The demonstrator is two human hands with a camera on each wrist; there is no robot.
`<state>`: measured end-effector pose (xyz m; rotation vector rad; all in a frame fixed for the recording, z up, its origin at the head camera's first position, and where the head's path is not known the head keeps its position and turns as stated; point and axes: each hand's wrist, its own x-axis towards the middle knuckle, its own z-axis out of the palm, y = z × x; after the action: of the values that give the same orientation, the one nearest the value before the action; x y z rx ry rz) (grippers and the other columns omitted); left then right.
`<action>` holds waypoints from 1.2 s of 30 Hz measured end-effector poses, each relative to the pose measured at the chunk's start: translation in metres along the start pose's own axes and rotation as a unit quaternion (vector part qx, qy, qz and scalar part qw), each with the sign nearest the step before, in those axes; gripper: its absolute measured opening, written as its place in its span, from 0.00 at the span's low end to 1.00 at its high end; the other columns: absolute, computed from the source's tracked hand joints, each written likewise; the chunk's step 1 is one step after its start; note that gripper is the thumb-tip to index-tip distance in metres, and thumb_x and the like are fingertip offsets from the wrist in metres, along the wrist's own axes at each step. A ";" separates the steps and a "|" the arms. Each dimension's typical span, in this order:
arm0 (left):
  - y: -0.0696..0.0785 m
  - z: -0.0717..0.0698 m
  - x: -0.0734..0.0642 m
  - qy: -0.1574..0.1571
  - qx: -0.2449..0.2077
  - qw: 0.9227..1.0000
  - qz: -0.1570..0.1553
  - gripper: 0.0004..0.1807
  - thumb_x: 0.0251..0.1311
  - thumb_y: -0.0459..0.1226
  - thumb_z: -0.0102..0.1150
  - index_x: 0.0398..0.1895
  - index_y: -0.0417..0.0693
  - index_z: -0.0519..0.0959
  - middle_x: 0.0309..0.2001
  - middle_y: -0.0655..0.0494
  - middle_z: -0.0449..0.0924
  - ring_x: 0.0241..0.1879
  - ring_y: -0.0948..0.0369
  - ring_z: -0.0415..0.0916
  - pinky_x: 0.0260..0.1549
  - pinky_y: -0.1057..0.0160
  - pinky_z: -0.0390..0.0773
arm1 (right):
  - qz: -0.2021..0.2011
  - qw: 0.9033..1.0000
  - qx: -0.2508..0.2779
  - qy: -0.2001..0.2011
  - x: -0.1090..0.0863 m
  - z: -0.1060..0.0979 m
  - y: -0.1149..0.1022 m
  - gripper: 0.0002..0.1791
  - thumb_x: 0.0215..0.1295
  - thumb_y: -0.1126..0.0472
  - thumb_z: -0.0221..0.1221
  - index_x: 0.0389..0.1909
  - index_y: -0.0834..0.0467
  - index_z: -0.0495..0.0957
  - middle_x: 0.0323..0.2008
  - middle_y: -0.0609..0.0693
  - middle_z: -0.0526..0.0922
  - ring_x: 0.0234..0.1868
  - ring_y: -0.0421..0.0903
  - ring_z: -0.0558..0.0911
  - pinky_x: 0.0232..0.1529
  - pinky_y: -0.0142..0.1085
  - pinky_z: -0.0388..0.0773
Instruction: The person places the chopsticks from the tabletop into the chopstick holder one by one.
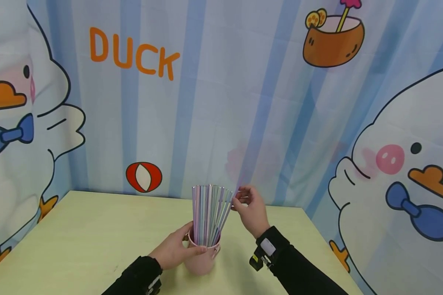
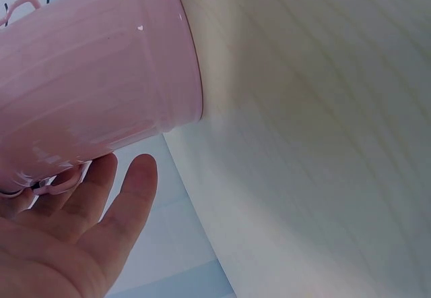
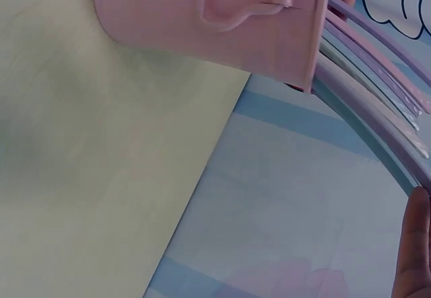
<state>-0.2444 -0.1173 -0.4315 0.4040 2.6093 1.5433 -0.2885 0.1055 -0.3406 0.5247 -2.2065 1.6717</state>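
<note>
A small pink bucket with handles on its sides stands upright on the table, filled with several pastel plastic straws in purple, blue and pink. My left hand grips the bucket at its rim, thumb across the front and other fingers round the far left side. In the left wrist view its fingers lie by a handle. At the upper right of the bundle, my right hand pinches an outer straw that leans to the right. The right wrist view shows one fingertip against the straws.
The pale yellow table extends on both sides of the bucket. Just behind its far edge hangs a blue striped curtain printed with ducks, a ball and a coconut drink. A wrist device is strapped over the right black sleeve.
</note>
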 end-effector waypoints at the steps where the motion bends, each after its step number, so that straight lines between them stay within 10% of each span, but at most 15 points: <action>1: 0.000 0.000 0.000 0.000 0.000 1.000 0.000 0.52 0.50 0.57 0.68 0.77 0.54 0.56 0.67 0.48 0.68 0.58 0.45 0.68 0.55 0.33 0.70 | 0.002 1.000 -0.005 -0.004 -0.001 0.001 0.002 0.18 0.63 0.73 0.60 0.53 0.70 0.69 0.40 0.62 0.77 0.39 0.55 0.80 0.40 0.46 0.86; 36: -0.001 0.001 -0.001 -0.001 -0.010 1.000 0.008 0.52 0.50 0.57 0.68 0.77 0.53 0.55 0.69 0.46 0.67 0.60 0.43 0.67 0.56 0.34 0.69 | 0.031 0.991 -0.099 -0.081 -0.029 0.021 0.044 0.15 0.64 0.66 0.63 0.48 0.63 0.71 0.37 0.55 0.78 0.37 0.49 0.80 0.37 0.41 0.85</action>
<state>-0.2434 -0.1174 -0.4332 0.4266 2.5943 1.5713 -0.2850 0.0990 -0.3967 0.5617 -2.4952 1.4640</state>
